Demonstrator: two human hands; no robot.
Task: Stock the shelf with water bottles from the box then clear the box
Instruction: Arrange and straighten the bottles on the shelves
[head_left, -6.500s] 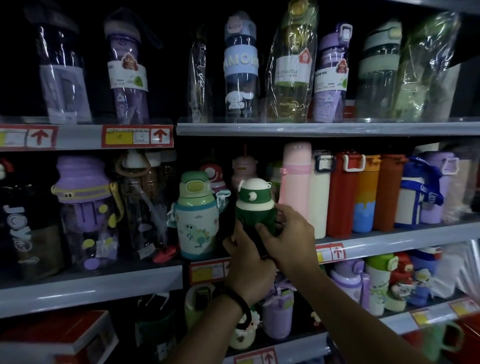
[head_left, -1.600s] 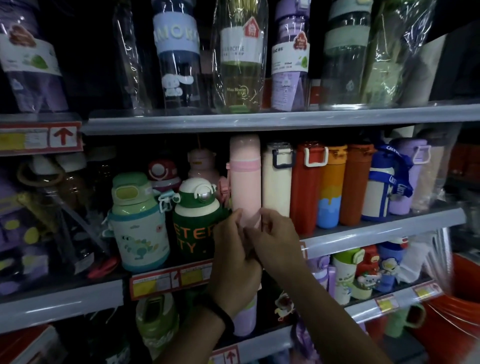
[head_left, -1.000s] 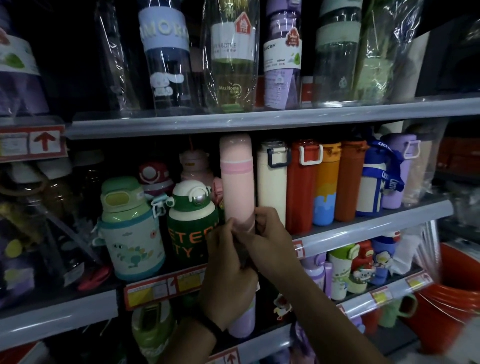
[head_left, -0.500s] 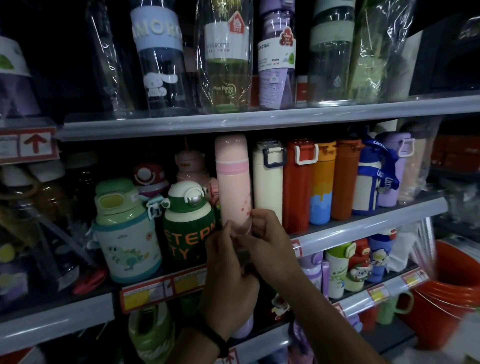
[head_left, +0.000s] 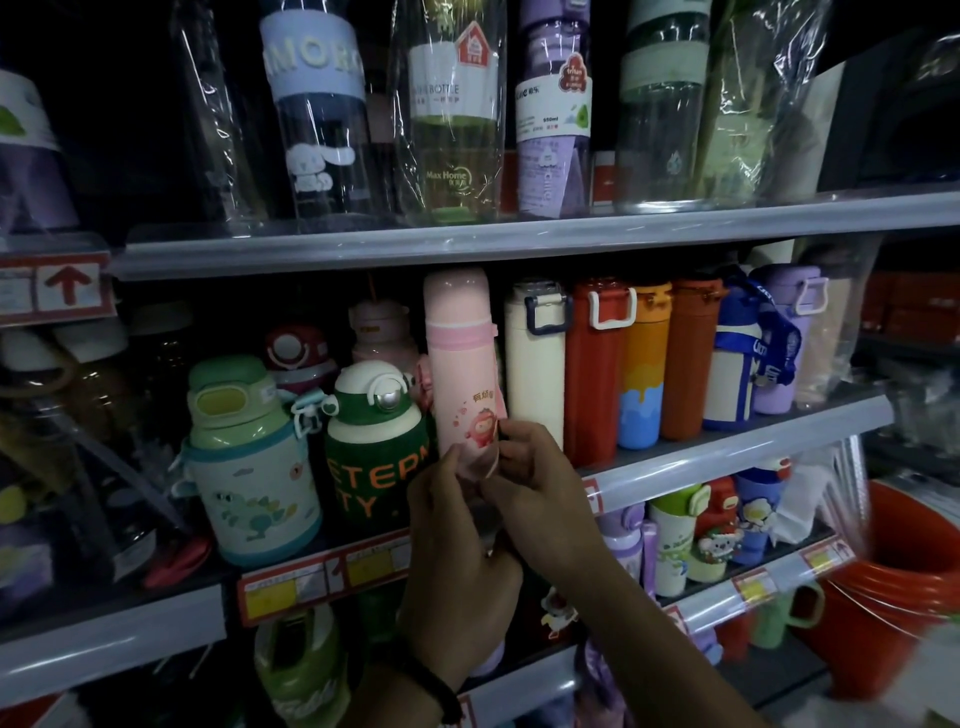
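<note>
Since half a second ago, both hands have risen slightly along the pink bottle (head_left: 460, 364), which now shows its cartoon print facing outward. It stands upright on the middle shelf (head_left: 727, 457), between the dark green bottle (head_left: 376, 447) on its left and the cream bottle (head_left: 535, 364) on its right, close against both. The left hand (head_left: 452, 561) and the right hand (head_left: 540, 493) meet at the bottle's lower end; the fingers (head_left: 519, 434) of each pinch its base from either side, the left hand's from the left and the right hand's from the right. Whether the bottom sits fully on the shelf is hidden behind the hands.

Judging by this, the step in hand is seating and squaring one bottle in the row, so stocking is under way and the box, which is out of sight, is not yet cleared. Next would likely come a small push back into line, then letting go without tipping the tall, narrow bottle into its neighbours, and a reach for another bottle from the box.
</note>
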